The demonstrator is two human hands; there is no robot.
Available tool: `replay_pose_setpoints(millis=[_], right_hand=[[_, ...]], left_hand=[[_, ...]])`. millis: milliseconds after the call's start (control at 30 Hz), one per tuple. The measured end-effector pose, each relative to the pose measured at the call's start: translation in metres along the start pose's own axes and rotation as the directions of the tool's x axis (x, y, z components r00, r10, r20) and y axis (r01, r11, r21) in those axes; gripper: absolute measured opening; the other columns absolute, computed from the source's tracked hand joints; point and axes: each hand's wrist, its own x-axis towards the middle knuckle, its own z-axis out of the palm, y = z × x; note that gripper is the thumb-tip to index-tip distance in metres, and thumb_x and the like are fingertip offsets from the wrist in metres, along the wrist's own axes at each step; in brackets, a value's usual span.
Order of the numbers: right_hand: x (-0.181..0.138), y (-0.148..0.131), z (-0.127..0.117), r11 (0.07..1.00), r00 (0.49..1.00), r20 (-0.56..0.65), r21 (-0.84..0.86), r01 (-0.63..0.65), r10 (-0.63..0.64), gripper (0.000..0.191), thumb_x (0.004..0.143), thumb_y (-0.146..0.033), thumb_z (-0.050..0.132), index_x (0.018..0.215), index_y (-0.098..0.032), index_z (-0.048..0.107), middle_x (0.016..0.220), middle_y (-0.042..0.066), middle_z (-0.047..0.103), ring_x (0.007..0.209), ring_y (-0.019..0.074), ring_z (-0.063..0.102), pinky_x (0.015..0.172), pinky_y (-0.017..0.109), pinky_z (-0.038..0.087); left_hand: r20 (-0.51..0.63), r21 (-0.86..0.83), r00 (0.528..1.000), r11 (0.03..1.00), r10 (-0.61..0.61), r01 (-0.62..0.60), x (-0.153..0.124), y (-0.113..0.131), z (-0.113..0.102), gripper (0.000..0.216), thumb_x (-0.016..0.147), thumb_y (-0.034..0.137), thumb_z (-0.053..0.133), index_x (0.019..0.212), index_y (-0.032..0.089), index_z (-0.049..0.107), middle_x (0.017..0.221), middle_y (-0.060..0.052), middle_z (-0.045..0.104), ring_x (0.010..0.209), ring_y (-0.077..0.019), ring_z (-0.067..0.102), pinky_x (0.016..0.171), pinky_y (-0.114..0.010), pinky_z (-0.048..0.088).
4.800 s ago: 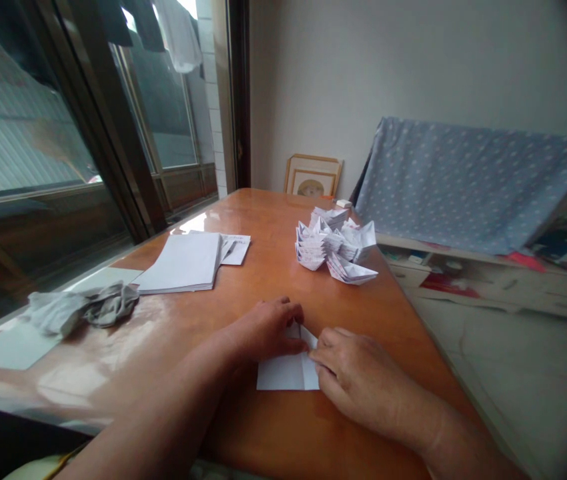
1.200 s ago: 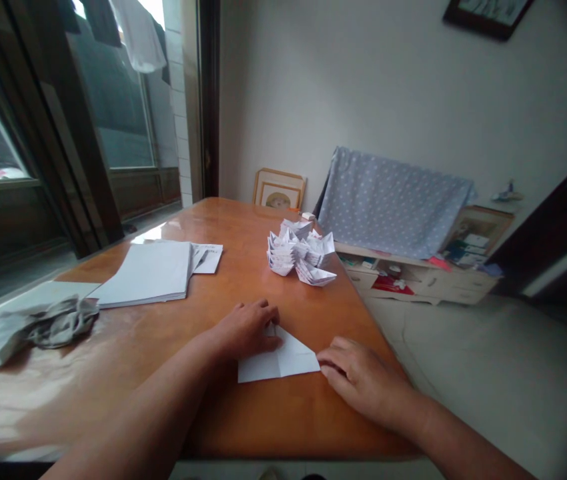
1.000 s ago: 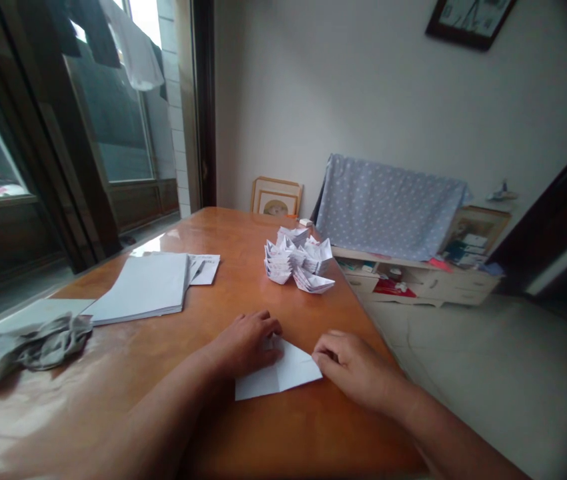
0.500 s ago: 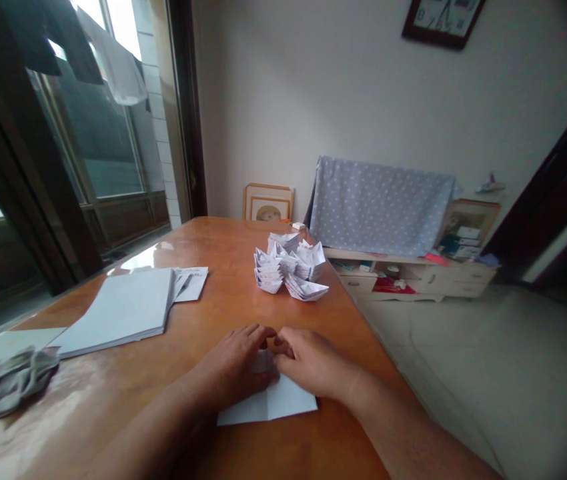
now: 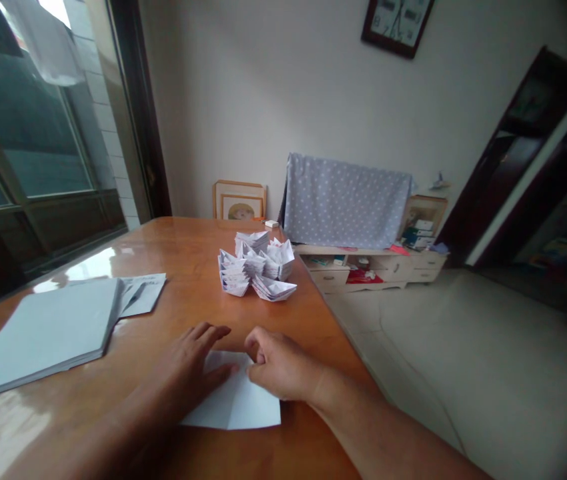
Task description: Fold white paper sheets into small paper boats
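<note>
Paper folding at a glossy orange wooden counter (image 5: 178,263): a person's left hand (image 5: 183,363) lies open and released, fingers spread across the upper left of a creased white paper sheet (image 5: 233,403), while the right hand (image 5: 278,363) curls into a loose clench at the sheet's upper right edge, knuckles raised; whether its fingertips pinch the paper cannot be told from this view. The sheet lies flat on the counter near its close edge, between the two forearms, with a crease running down its lower part and its top partly hidden under the hands. A crisp fold at this point would likely come from pinning the sheet flat under one palm, matching the edges first, then running the fingers firmly along the crease. Beyond the hands sits a heap of small folded white paper boats (image 5: 256,267), with a thick stack of pale paper sheets (image 5: 38,333) and a printed paper slip (image 5: 143,293) off to the left. A blue polka-dot cloth (image 5: 346,200) hangs above a low cream cabinet (image 5: 368,270) past the counter.
</note>
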Motion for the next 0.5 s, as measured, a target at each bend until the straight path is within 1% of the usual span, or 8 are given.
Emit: replay_pose_setpoints(millis=[67, 100, 167, 233, 267, 367, 433, 500], right_hand=[[-0.002, 0.003, -0.005, 0.996, 1.000, -0.007, -0.093, 0.011, -0.012, 0.032, 0.074, -0.018, 0.065, 0.104, -0.023, 0.060, 0.081, -0.004, 0.064, 0.069, 0.0125, 0.055, 0.055, 0.023, 0.029], [-0.003, 0.004, -0.007, 0.992, 1.000, 0.014, -0.124, 0.027, -0.026, 0.027, 0.074, -0.019, 0.065, 0.101, -0.023, 0.060, 0.081, -0.003, 0.064, 0.069, 0.0126, 0.054, 0.055, 0.023, 0.028], [-0.005, 0.004, -0.010, 0.982, 0.999, 0.025, -0.181, 0.049, -0.046, 0.018, 0.077, -0.019, 0.063, 0.094, -0.022, 0.061, 0.081, -0.002, 0.064, 0.070, 0.0132, 0.055, 0.057, 0.024, 0.029], [-0.006, 0.004, -0.011, 0.974, 0.996, 0.026, -0.209, 0.090, -0.087, 0.018, 0.078, -0.018, 0.062, 0.096, -0.021, 0.062, 0.085, 0.000, 0.065, 0.074, 0.0145, 0.057, 0.060, 0.024, 0.031], [-0.006, 0.003, -0.010, 0.970, 0.993, 0.029, -0.214, 0.114, -0.111, 0.019, 0.078, -0.017, 0.061, 0.096, -0.021, 0.063, 0.088, 0.001, 0.066, 0.077, 0.0153, 0.058, 0.063, 0.024, 0.033], [-0.006, 0.001, -0.008, 0.962, 0.984, 0.057, -0.207, 0.178, -0.170, 0.028, 0.080, -0.013, 0.057, 0.104, -0.021, 0.069, 0.097, 0.004, 0.068, 0.088, 0.0175, 0.062, 0.074, 0.025, 0.039], [-0.007, -0.001, -0.006, 0.958, 0.979, 0.072, -0.207, 0.200, -0.188, 0.032, 0.082, -0.012, 0.055, 0.108, -0.020, 0.071, 0.099, 0.006, 0.069, 0.091, 0.0186, 0.063, 0.079, 0.026, 0.040], [-0.008, -0.003, -0.006, 0.956, 0.979, 0.079, -0.214, 0.199, -0.187, 0.031, 0.083, -0.014, 0.055, 0.108, -0.019, 0.072, 0.098, 0.007, 0.070, 0.091, 0.0194, 0.063, 0.080, 0.026, 0.041]], left_hand=[[-0.041, 0.009, 0.996, 0.997, -0.081, 0.081, 0.000, -0.003, -0.002, 0.040, 0.091, 0.048, 0.059, 0.122, 0.024, 0.062, 0.115, -0.009, 0.067, 0.106, -0.0289, 0.065, 0.090, -0.042, 0.051], [-0.055, 0.008, 0.991, 0.992, -0.126, 0.126, 0.000, -0.004, -0.004, 0.040, 0.092, 0.050, 0.056, 0.120, 0.022, 0.064, 0.112, -0.010, 0.067, 0.100, -0.0278, 0.066, 0.085, -0.041, 0.051], [-0.057, 0.003, 0.979, 0.980, -0.198, 0.198, -0.001, -0.003, -0.007, 0.038, 0.094, 0.048, 0.052, 0.116, 0.020, 0.065, 0.105, -0.009, 0.068, 0.090, -0.0248, 0.066, 0.077, -0.036, 0.050], [-0.086, -0.012, 0.963, 0.966, -0.257, 0.257, -0.003, -0.001, -0.010, 0.033, 0.094, 0.045, 0.052, 0.109, 0.019, 0.067, 0.097, -0.007, 0.070, 0.084, -0.0226, 0.065, 0.072, -0.033, 0.047], [-0.086, -0.016, 0.955, 0.959, -0.284, 0.284, -0.003, 0.001, -0.012, 0.032, 0.094, 0.045, 0.051, 0.103, 0.020, 0.068, 0.092, -0.006, 0.070, 0.081, -0.0217, 0.065, 0.069, -0.032, 0.045], [-0.024, -0.016, 0.936, 0.937, -0.350, 0.350, -0.003, 0.004, -0.016, 0.040, 0.096, 0.052, 0.046, 0.087, 0.020, 0.068, 0.081, -0.005, 0.070, 0.071, -0.0205, 0.063, 0.061, -0.030, 0.039], [0.027, -0.021, 0.927, 0.927, -0.373, 0.374, -0.003, 0.005, -0.017, 0.048, 0.096, 0.058, 0.043, 0.083, 0.020, 0.068, 0.078, -0.005, 0.070, 0.069, -0.0208, 0.063, 0.059, -0.030, 0.036], [0.067, -0.031, 0.926, 0.927, -0.372, 0.375, -0.003, 0.005, -0.017, 0.050, 0.095, 0.061, 0.043, 0.083, 0.020, 0.069, 0.080, -0.006, 0.072, 0.071, -0.0219, 0.064, 0.060, -0.030, 0.036]])
